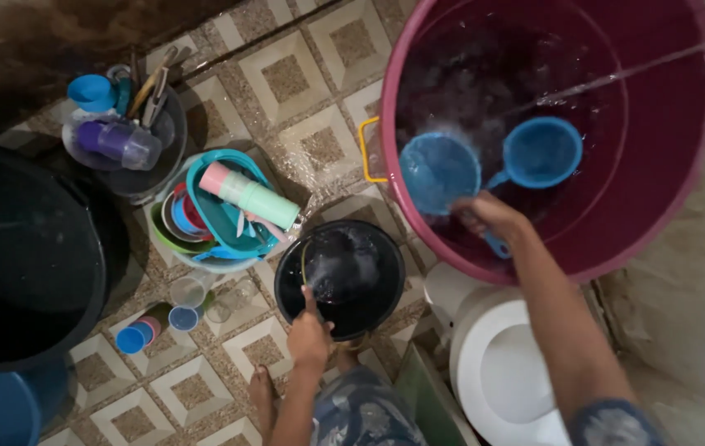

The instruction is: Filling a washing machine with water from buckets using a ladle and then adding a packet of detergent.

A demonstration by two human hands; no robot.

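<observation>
**Squatting between the pan and the tub**

My left hand is closed on the near rim of the black pan, thumb up over the edge; the pan sits on the floor just ahead of my bare feet and has water and suds in it. My right hand is clamped on the handle of a blue dipper held over the water in the big maroon tub, beside a 2nd blue dipper floating there.

I judge the risks plain: the patterned tile floor is wet around the pan, so a foot could slide, and a full dipper swung across could slop over the rim onto the stacked plastic dishes in the basin just left of the pan.

Small cups stand on the tiles near my left. A white toilet bowl is at my right knee. Farther left are a dark bucket and a bowl of utensils by the wall.
</observation>
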